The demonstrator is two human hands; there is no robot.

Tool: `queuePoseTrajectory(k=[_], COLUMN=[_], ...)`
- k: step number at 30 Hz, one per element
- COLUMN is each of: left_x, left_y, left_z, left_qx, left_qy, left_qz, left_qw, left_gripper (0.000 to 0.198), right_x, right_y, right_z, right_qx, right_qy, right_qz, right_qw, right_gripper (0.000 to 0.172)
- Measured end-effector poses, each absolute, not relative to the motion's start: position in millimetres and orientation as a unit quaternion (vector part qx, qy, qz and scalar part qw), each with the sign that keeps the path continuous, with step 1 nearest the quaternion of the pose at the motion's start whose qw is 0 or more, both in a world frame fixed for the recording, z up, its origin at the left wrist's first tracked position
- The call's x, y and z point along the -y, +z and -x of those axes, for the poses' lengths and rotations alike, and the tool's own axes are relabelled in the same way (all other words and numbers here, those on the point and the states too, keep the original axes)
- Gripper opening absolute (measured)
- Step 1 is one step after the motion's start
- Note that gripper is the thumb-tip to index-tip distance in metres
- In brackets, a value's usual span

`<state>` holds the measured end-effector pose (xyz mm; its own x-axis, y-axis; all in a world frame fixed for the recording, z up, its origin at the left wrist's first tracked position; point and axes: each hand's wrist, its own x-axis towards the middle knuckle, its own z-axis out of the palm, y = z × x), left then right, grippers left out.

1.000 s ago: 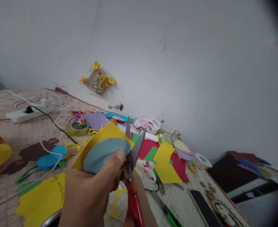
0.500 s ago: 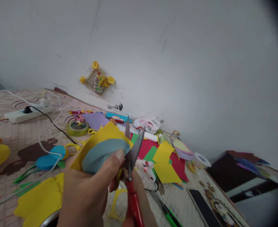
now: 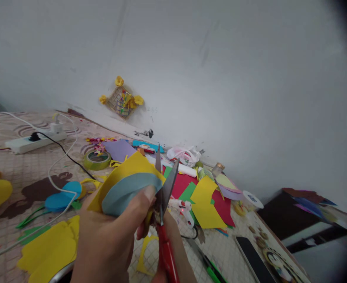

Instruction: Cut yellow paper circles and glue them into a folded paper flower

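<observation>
A rounded blue-grey paper piece (image 3: 123, 192) lies over a yellow sheet (image 3: 138, 160), both raised above the table (image 3: 220, 243). The left hand (image 3: 108, 232) pinches them, thumb pressing on top. The right hand (image 3: 178, 251) grips red-handled scissors (image 3: 168, 251), its fingers largely hidden; the blades stand apart at the paper's right edge. Beyond lie a tape roll (image 3: 97, 160) and purple paper (image 3: 119, 150); nearer right, a green-handled cutter (image 3: 211, 270) and a phone (image 3: 254, 257).
</observation>
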<state>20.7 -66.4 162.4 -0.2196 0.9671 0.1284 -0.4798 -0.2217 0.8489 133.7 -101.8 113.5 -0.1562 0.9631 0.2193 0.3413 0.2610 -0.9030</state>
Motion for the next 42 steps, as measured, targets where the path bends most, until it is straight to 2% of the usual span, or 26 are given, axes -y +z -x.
queuePoseTrajectory(k=[4, 14, 31, 38, 42], left_x=[66.3, 68.9, 64.6, 64.1, 65.4], left_y=[164.5, 162.6, 159.9, 158.5, 161.0], left_z=[-21.9, -19.3, -18.7, -15.0, -16.0], left_qx=[-0.358, -0.363, -0.355, -0.345, -0.356], left_qy=[0.710, 0.694, 0.694, 0.687, 0.687], left_qz=[-0.338, -0.342, -0.345, -0.338, -0.360], left_qw=[0.504, 0.519, 0.522, 0.543, 0.522], left_gripper=[0.020, 0.028, 0.026, 0.025, 0.027], right_x=[102.3, 100.4, 98.8, 95.3, 96.7], right_y=[114.8, 117.6, 115.0, 113.3, 109.6], right_z=[-133.5, -133.1, -136.7, -135.6, -137.0], right_qx=[0.667, 0.672, 0.698, 0.704, 0.706], right_qy=[0.360, 0.362, 0.336, 0.320, 0.316], right_qz=[0.486, 0.480, 0.458, 0.450, 0.445], right_qw=[0.435, 0.432, 0.436, 0.447, 0.451], right_gripper=[0.071, 0.072, 0.074, 0.059, 0.066])
